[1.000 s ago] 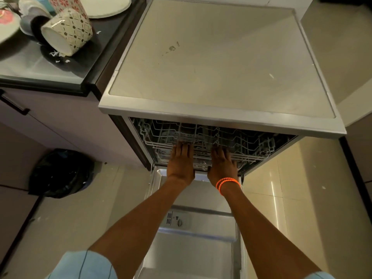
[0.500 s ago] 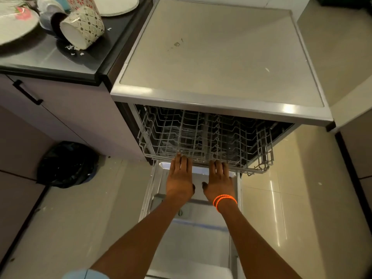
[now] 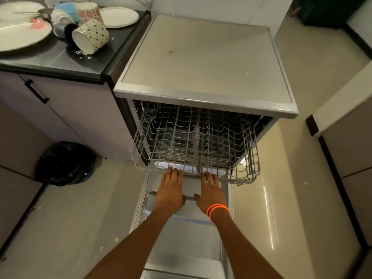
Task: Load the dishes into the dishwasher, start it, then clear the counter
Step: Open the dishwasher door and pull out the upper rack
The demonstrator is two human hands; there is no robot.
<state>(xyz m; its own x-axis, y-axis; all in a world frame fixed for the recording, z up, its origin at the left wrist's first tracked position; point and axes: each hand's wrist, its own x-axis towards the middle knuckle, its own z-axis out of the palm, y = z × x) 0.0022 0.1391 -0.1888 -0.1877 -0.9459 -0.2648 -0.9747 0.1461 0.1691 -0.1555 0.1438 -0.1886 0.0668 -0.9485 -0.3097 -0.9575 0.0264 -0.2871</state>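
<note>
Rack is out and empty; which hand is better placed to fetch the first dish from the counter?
Left. The left hand is on the rack's counter side, nearer the tipped patterned cup; the right hand would cross over.

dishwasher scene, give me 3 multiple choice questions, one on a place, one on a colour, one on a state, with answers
1. Where do the dirty dishes sit?
A. on the dark counter left of the dishwasher
B. in the rack
C. on the floor

2. What colour is the bracelet on the right wrist?
A. blue
B. orange
C. white

3. What state is the wire rack in?
A. pushed fully inside
B. pulled partly out and empty
C. pulled out and full of plates

Answers:
1 A, the cups and plates lie on the counter.
2 B, the beads are bright orange.
3 B, the rack juts past the dishwasher's front, holding no dishes, with the left hand and right hand at its front edge.
</note>
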